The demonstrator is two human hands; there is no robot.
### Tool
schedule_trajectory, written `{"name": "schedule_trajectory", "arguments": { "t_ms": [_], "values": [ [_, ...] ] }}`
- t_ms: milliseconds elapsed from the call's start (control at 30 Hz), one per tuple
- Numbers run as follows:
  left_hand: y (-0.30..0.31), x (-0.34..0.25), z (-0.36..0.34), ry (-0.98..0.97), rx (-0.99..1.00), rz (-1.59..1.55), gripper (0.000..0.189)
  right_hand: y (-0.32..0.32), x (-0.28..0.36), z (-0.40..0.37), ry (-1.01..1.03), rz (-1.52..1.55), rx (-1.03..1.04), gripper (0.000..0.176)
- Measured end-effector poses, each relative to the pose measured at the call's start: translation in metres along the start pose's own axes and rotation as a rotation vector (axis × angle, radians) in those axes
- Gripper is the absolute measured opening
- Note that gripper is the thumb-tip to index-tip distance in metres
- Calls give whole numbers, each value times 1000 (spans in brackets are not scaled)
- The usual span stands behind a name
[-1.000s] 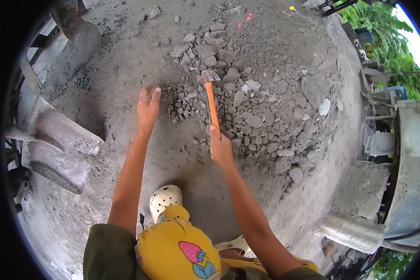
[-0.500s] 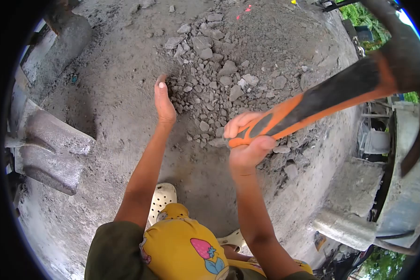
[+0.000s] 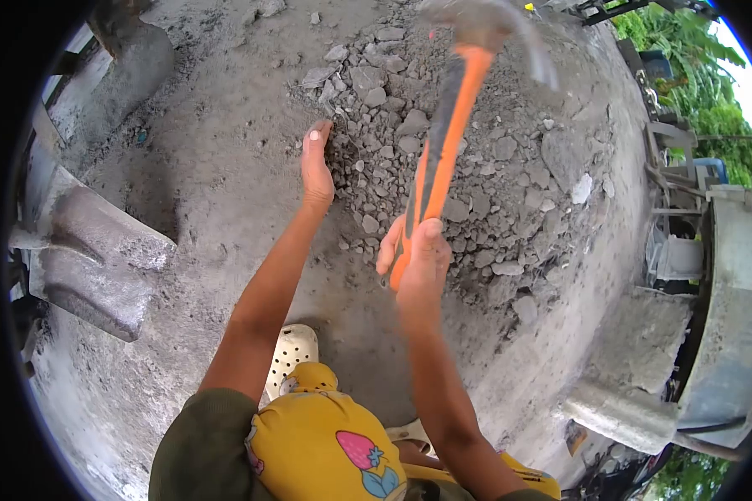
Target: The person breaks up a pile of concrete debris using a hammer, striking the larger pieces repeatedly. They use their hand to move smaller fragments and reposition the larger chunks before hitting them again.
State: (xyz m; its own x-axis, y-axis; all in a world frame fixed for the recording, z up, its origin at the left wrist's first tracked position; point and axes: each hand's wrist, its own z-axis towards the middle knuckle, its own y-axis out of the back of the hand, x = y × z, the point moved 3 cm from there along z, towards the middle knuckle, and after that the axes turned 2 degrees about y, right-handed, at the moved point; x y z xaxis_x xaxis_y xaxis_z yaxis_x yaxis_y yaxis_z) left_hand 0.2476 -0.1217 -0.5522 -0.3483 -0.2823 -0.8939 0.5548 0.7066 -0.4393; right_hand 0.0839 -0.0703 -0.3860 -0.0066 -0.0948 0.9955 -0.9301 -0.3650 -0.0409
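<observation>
My right hand (image 3: 424, 265) is wrapped round the lower end of a claw hammer (image 3: 448, 134) with an orange and black handle. The hammer stands raised over the rubble, its head blurred by motion at the top of the view. At the left edge of the heap of broken concrete (image 3: 480, 204), my left hand (image 3: 317, 167) is held edge-on with its fingers stretched out. Nothing shows in that hand, and its far side is hidden. Grey chunks and small stones lie between and beyond both hands.
A shovel blade (image 3: 100, 250) lies at the left on the dusty ground. Cream clogs (image 3: 292, 355) are on my feet, below yellow printed cloth (image 3: 326, 442). Along the right side are a concrete block (image 3: 635, 342), a metal sheet (image 3: 731, 292) and green plants (image 3: 731, 125).
The hammer has swung from the upper right to the left, over the rubble. My right hand has moved slightly left and down with it; my left hand appears slightly farther right.
</observation>
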Motion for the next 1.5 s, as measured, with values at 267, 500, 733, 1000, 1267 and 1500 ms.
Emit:
{"name": "schedule_trajectory", "arguments": {
  "t_ms": [267, 500, 733, 1000, 1267, 1500],
  "values": [
    [15, -7, 2, -36, -25, -1, 63, 12, -96, -10, 61, -452, -116, 43],
    [10, 12, 10, -8, 26, -27, 63, 15, -96, -20, -576, -44, -98, 52],
    [-4, 26, 13, -25, 43, -169, 64, 7, 8, 8, 270, -102, -65, 57],
    [-4, -6, 2, -40, 40, -63, 71, 11, -134, -6, -325, -421, -63, 48],
    [7, 9, 14, -102, 45, -96, 66, -2, -26, -5, -221, 24, -36, 47],
    [18, -12, -2, -149, -37, -137, 72, 2, -30, 0, 421, -130, -78, 41]
  ]
}}
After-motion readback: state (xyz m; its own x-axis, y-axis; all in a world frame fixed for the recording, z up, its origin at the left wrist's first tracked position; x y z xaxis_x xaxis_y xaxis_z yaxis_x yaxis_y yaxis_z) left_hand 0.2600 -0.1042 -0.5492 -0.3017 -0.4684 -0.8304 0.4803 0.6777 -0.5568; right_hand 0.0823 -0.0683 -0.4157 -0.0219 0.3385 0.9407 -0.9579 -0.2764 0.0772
